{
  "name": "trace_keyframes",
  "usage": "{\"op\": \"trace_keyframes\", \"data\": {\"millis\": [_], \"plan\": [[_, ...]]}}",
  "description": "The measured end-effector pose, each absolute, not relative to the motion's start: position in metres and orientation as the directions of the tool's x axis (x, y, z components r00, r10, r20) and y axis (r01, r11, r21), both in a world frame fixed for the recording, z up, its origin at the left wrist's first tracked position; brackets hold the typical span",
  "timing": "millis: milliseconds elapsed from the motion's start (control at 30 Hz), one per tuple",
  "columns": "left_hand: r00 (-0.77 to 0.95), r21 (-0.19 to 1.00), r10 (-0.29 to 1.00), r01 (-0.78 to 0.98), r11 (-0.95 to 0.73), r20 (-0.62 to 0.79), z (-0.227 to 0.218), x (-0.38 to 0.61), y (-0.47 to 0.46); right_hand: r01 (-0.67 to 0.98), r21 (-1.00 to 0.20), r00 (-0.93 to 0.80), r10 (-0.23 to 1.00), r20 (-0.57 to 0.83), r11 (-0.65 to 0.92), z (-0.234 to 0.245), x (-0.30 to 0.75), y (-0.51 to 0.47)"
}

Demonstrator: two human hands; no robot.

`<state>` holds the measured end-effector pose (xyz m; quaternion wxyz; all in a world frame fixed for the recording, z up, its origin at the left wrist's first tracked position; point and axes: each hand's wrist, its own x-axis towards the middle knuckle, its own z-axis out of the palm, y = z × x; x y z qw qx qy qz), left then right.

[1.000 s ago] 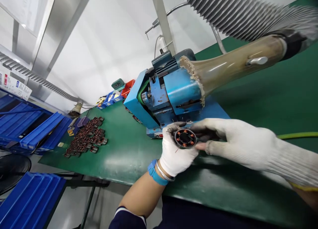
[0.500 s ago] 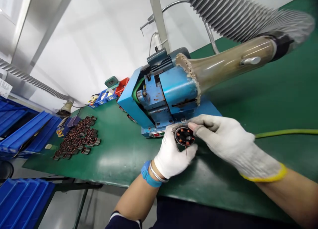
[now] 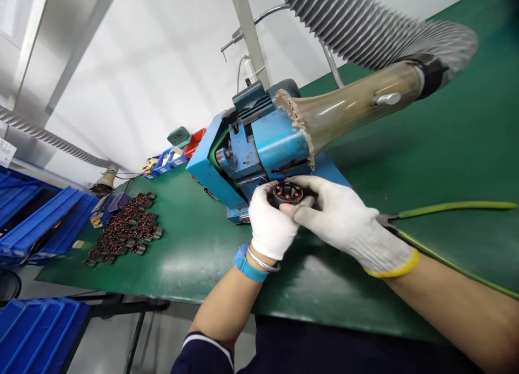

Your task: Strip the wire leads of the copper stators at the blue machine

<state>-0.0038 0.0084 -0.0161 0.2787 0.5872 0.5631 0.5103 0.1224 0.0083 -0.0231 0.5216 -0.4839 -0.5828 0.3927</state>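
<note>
Head view: the left hand, in a white glove, has its fingers curled snugly around a dark wound ring; the right hand, gloved too, closes thumb and fingers on the same ring from the other side; the ring is held just in front of the blue machine, its copper windings facing up; the green box by the wall bears dark marks on its lid, too small to read for certain; the yellow label on the far-left container is likewise illegible, and the white sheet at the left border is too blurred to read; the front edge of the green bench passes beneath both forearms; a broad stretch of its top separates the left wrist from the pile of wound cores; green-handled pliers lie just beside the right wrist, limiting room there.
</note>
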Motion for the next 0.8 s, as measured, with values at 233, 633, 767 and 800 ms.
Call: {"op": "trace_keyframes", "data": {"millis": [233,633,767,800], "plan": [[-0.133,0.887,0.934,0.381,-0.26,0.331,-0.003,0.004,0.02,0.132,-0.952,0.074,0.955,0.287,0.276,-0.019,0.124,0.023],[-0.097,0.886,0.928,0.348,-0.307,0.359,-0.024,-0.001,0.006,0.193,-0.928,0.09,0.936,0.341,0.319,-0.035,0.126,0.007],[-0.131,0.886,0.912,0.325,-0.331,0.389,-0.036,-0.012,-0.014,0.252,-0.861,0.05,0.883,0.467,0.441,-0.043,0.119,-0.012],[-0.148,0.896,0.916,0.314,-0.315,0.374,-0.037,-0.014,-0.019,0.273,-0.837,0.033,0.865,0.501,0.474,-0.045,0.117,-0.015]]}}
